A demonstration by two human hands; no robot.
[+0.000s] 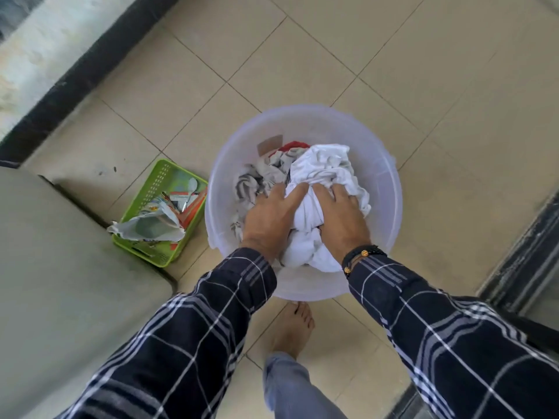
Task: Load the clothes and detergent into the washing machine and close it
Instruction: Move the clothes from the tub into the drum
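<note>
Checked sleeves [236, 300] are stretched down from the near edge, and the white garment [326, 173] is gripped from both sides. The left hand [269, 216] is dug in with its fingers curled into the cloth. The right hand [341, 213] is clamped over the top, fingers slightly spread, tips sunk into the folds. The clothes [263, 176] are heaped in the translucent tub [379, 176] on the tiles. Gathering is judged the step in hand; next, a clean lift of the bundle is called for, loose ends kept in. The detergent pouch [151, 226] is seen in the green basket [151, 189] just beside the tub.

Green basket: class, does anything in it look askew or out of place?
Yes. An opened bag lies tipped in the basket, its crumpled mouth hanging over the rim; contents could spill.
</note>
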